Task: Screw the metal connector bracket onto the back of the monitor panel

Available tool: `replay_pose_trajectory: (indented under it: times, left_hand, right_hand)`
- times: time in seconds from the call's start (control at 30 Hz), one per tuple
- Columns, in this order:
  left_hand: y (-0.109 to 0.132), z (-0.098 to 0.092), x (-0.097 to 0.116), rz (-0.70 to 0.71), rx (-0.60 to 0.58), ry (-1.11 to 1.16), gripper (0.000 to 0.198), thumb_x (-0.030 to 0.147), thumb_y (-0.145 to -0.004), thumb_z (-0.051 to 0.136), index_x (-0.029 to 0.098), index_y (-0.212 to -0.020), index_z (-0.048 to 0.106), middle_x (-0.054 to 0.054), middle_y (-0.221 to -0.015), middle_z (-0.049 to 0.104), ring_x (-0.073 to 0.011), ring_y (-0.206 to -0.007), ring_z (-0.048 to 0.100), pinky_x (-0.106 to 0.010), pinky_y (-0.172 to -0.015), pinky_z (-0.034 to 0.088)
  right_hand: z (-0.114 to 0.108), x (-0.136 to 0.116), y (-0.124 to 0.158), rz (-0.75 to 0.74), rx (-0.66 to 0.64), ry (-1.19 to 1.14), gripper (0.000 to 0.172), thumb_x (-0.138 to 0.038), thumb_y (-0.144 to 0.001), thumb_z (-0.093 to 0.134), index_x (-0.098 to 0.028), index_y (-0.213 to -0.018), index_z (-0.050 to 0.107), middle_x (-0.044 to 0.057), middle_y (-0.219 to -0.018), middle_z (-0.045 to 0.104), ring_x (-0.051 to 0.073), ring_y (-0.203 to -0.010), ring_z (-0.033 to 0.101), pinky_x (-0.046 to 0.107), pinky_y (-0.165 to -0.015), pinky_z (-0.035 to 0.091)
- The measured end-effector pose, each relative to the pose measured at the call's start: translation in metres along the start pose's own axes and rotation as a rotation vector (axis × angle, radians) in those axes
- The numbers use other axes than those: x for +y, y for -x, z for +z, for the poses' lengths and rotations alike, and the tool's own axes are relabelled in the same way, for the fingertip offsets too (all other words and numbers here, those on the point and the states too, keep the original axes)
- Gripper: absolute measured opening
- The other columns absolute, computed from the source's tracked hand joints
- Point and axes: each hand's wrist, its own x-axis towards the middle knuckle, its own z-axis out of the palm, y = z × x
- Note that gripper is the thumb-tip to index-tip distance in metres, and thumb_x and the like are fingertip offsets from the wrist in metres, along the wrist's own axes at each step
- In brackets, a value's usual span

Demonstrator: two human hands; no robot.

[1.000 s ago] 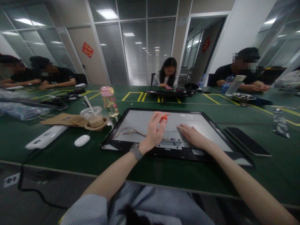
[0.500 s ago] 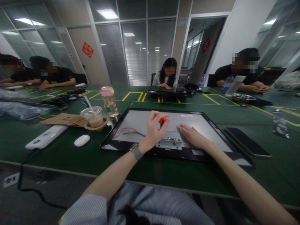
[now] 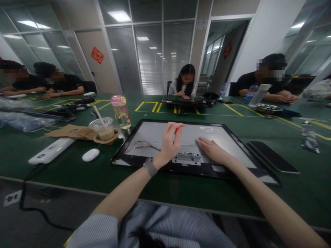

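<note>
A flat display panel (image 3: 219, 137) with a grey metal back and black frame lies on the table before me. My left hand (image 3: 171, 139) is above its middle, fingers closed around an orange-and-black handle that looks like a screwdriver (image 3: 179, 127). Only a bit of orange shows now; its lower end is hidden behind the hand. Just below this hand, a metal bracket with connector ports (image 3: 187, 156) sits at the panel's near edge. Thin cables (image 3: 144, 144) run across the left part of the panel. My right hand (image 3: 213, 150) rests flat on the metal back, fingers stretched out, holding nothing.
Left of the panel are a white mouse (image 3: 90, 155), a white power strip (image 3: 51, 150), a drink cup (image 3: 102, 128) and a pink-lidded bottle (image 3: 121, 113). A black phone-like slab (image 3: 272, 156) lies to the right. Several people sit around the green table (image 3: 258, 127).
My left hand has turned slightly around the handle, so less of the orange-and-black part shows. My right hand stays in place on the panel.
</note>
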Motion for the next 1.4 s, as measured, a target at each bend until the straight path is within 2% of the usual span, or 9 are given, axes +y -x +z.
replay_pose_trajectory:
  times: [0.17, 0.37, 0.53, 0.73, 0.9, 1.07, 1.23, 1.4]
  left_hand:
    - [0.0025, 0.0007, -0.0006, -0.069, -0.041, 0.088, 0.031, 0.032, -0.115, 0.037, 0.020, -0.115, 0.066, -0.005, -0.092, 0.063, -0.0171, -0.080, 0.062, -0.030, -0.075, 0.052]
    - [0.0020, -0.0007, -0.0004, -0.066, -0.052, 0.081, 0.033, 0.033, -0.115, 0.037, 0.019, -0.116, 0.067, -0.005, -0.095, 0.067, -0.0173, -0.085, 0.064, -0.031, -0.079, 0.053]
    - [0.0005, -0.0027, 0.0012, 0.001, 0.003, 0.019, 0.026, 0.032, -0.112, 0.048, 0.019, -0.111, 0.071, -0.006, -0.098, 0.067, -0.0171, -0.088, 0.064, -0.030, -0.079, 0.054]
    - [0.0008, -0.0032, 0.0009, 0.024, 0.064, -0.093, 0.023, 0.037, -0.108, 0.060, 0.020, -0.105, 0.076, -0.004, -0.099, 0.058, -0.0148, -0.083, 0.061, -0.030, -0.075, 0.055]
    - [-0.0008, -0.0018, -0.0029, 0.008, 0.060, -0.081, 0.025, 0.036, -0.109, 0.057, 0.020, -0.109, 0.076, -0.005, -0.098, 0.058, -0.0150, -0.083, 0.061, -0.030, -0.075, 0.056]
    - [-0.0002, -0.0007, -0.0028, 0.004, 0.041, -0.101, 0.028, 0.035, -0.112, 0.050, 0.019, -0.116, 0.073, -0.006, -0.101, 0.061, -0.0152, -0.084, 0.064, -0.029, -0.077, 0.057]
    - [0.0006, -0.0004, -0.0001, 0.006, 0.024, -0.033, 0.031, 0.026, -0.114, 0.041, 0.019, -0.118, 0.071, -0.008, -0.103, 0.066, -0.0179, -0.092, 0.067, -0.032, -0.082, 0.057]
    - [0.0011, -0.0021, 0.0017, 0.015, -0.006, -0.017, 0.027, 0.029, -0.112, 0.048, 0.020, -0.115, 0.072, -0.007, -0.103, 0.066, -0.0171, -0.090, 0.065, -0.031, -0.080, 0.057]
  right_hand:
    - [-0.0003, 0.0012, 0.0000, -0.023, 0.013, -0.003, 0.057, -0.031, -0.109, 0.024, -0.024, -0.162, 0.046, 0.018, -0.167, 0.048, 0.034, -0.154, 0.045, 0.064, -0.119, 0.041]
    - [-0.0030, -0.0026, 0.0008, -0.007, -0.006, -0.009, 0.059, -0.031, -0.109, 0.022, -0.017, -0.162, 0.045, 0.022, -0.168, 0.045, 0.035, -0.155, 0.044, 0.066, -0.120, 0.039]
    - [-0.0019, -0.0007, 0.0010, -0.025, 0.009, -0.014, 0.057, -0.031, -0.109, 0.023, -0.023, -0.161, 0.046, 0.019, -0.167, 0.047, 0.034, -0.155, 0.044, 0.066, -0.120, 0.040]
    - [-0.0006, -0.0002, 0.0006, -0.033, 0.015, 0.005, 0.058, -0.030, -0.109, 0.024, -0.023, -0.162, 0.045, 0.020, -0.166, 0.048, 0.035, -0.152, 0.048, 0.066, -0.119, 0.041]
    - [-0.0036, -0.0027, 0.0007, -0.012, -0.004, 0.001, 0.058, -0.030, -0.109, 0.023, -0.023, -0.162, 0.046, 0.019, -0.167, 0.047, 0.035, -0.154, 0.046, 0.067, -0.119, 0.040]
    - [-0.0024, -0.0016, 0.0002, -0.018, -0.007, 0.004, 0.059, -0.030, -0.110, 0.022, -0.017, -0.162, 0.046, 0.022, -0.168, 0.045, 0.036, -0.154, 0.045, 0.066, -0.119, 0.041]
    - [0.0007, 0.0001, -0.0011, -0.006, 0.010, 0.015, 0.057, -0.031, -0.110, 0.024, -0.022, -0.162, 0.047, 0.019, -0.167, 0.047, 0.035, -0.153, 0.046, 0.066, -0.119, 0.041]
    - [0.0002, -0.0001, -0.0005, -0.016, 0.009, 0.015, 0.057, -0.032, -0.110, 0.024, -0.022, -0.162, 0.046, 0.019, -0.167, 0.046, 0.035, -0.154, 0.045, 0.063, -0.120, 0.041]
